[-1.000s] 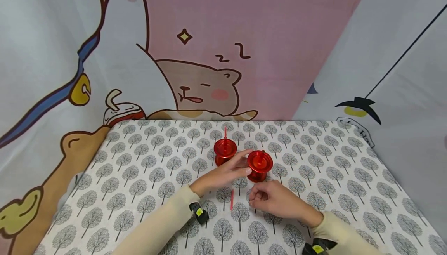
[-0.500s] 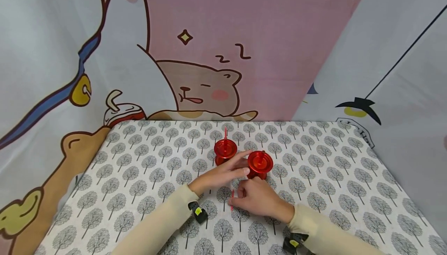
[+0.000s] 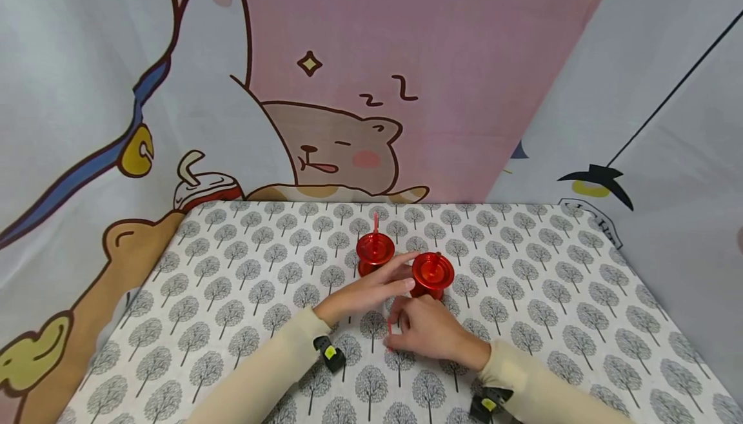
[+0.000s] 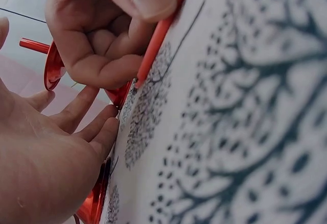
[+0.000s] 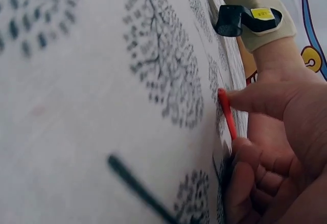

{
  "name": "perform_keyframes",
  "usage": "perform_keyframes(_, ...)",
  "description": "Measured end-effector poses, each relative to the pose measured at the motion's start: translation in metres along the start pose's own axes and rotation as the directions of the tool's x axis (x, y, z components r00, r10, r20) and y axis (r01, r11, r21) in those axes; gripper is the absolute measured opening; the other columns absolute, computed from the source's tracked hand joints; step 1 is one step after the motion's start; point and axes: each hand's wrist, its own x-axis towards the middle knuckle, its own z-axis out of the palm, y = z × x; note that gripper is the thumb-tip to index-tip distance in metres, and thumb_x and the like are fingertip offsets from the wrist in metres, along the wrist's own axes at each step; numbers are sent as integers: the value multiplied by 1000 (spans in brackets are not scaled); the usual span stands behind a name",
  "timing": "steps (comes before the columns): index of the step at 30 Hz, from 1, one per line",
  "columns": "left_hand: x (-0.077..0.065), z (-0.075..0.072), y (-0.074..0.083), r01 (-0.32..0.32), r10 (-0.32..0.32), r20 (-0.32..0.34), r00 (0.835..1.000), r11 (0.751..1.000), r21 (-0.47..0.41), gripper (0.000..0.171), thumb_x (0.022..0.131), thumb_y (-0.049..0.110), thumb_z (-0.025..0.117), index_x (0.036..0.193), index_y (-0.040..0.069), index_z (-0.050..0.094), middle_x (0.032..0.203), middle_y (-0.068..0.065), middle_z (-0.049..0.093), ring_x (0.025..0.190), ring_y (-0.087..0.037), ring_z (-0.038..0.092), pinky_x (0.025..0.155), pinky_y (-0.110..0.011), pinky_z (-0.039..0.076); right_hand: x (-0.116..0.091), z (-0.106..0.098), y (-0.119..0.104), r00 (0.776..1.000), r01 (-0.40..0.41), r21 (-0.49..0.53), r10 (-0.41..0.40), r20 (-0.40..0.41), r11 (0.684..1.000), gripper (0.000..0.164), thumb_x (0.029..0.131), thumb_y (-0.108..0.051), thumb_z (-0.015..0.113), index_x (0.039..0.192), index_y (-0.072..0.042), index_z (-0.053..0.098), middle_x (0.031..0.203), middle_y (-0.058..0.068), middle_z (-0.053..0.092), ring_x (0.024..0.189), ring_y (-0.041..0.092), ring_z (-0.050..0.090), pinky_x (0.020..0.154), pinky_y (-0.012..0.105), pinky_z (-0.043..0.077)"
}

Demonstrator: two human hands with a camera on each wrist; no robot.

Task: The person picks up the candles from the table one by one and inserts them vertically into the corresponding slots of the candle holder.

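Two shiny red candle holders stand on the tablecloth in the head view. The farther holder (image 3: 371,264) carries an upright thin red candle (image 3: 375,222); the nearer holder (image 3: 436,269) has only a short post in its dish. My left hand (image 3: 366,290) reaches between them, its fingers fairly straight, thumb and index fingertip at the nearer holder's left side. Just in front of that holder, my right hand (image 3: 432,328) pinches a loose thin red candle (image 5: 228,116) between thumb and a finger, close to the cloth. The right hand partly hides the nearer holder's base.
A white cloth (image 3: 255,346) printed with grey trees covers the table. Behind it hangs a pink and white cartoon curtain (image 3: 453,88). Each wrist wears a black strap, such as the left wrist strap (image 3: 331,354).
My right hand has moved left to the loose candle on the cloth and now pinches it. The left hand and both candle holders have stayed about where they were.
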Motion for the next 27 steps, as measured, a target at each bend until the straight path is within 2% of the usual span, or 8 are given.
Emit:
perform_keyframes(3, -2, 0, 2, 16, -16, 2, 1000, 1000, -13, 74, 116, 55, 48, 177, 22, 22, 171, -14, 43, 159, -26, 40, 128, -50, 35, -1, -1, 4, 999, 43, 43, -44, 20, 998, 26, 83, -23, 93, 97, -12, 74, 63, -19, 55, 56, -4, 51, 53, 20, 45)
perform_keyframes(7, -5, 0, 8, 32, -31, 14, 999, 998, -49, 76, 116, 55, 46, 178, 20, 19, 173, -15, 41, 160, -27, 37, 130, -53, 31, -1, -4, 15, 992, 114, 92, -119, 40, 989, 28, 82, -16, 94, 103, -12, 76, 72, -14, 60, 63, -3, 54, 60, 19, 49)
perform_keyframes(14, -6, -3, 8, 43, -41, 38, 998, 998, -44, 80, 115, 59, 46, 179, 20, 17, 169, -14, 46, 156, -24, 43, 129, -54, 31, -2, -13, 33, 968, 214, 165, -231, 97, 963, 35, 85, -13, 94, 117, -15, 81, 94, -5, 68, 70, 2, 58, 62, 20, 53)
perform_keyframes(17, -6, -4, 9, 57, -56, 44, 997, 998, -36, 80, 114, 59, 46, 179, 21, 17, 168, -14, 47, 155, -24, 44, 129, -54, 31, -1, -18, 41, 959, 210, 215, -244, 143, 954, 36, 86, -13, 95, 121, -14, 82, 99, -3, 69, 71, 0, 56, 61, 20, 53)
perform_keyframes(21, -6, -5, 10, 86, -85, 39, 996, 996, -13, 77, 115, 58, 46, 179, 24, 19, 168, -10, 48, 155, -23, 44, 129, -55, 30, 0, -22, 50, 959, 141, 294, -205, 196, 945, 39, 87, -11, 95, 123, -13, 82, 101, -2, 72, 69, -1, 55, 59, 20, 52)
perform_keyframes(24, -7, -5, 12, 96, -95, 38, 995, 995, -18, 75, 115, 55, 46, 179, 26, 19, 168, -9, 49, 156, -23, 44, 130, -54, 29, 1, -24, 53, 962, 91, 324, -167, 216, 942, 39, 87, -10, 94, 124, -12, 81, 101, -3, 74, 69, 0, 56, 59, 19, 51)
perform_keyframes(27, -7, -6, 13, 99, -98, 36, 994, 995, -17, 73, 116, 53, 45, 179, 26, 19, 167, -9, 50, 156, -24, 44, 130, -53, 29, 2, -23, 54, 963, 75, 334, -155, 219, 940, 39, 88, -11, 94, 124, -12, 81, 100, -5, 75, 68, 1, 57, 59, 20, 51)
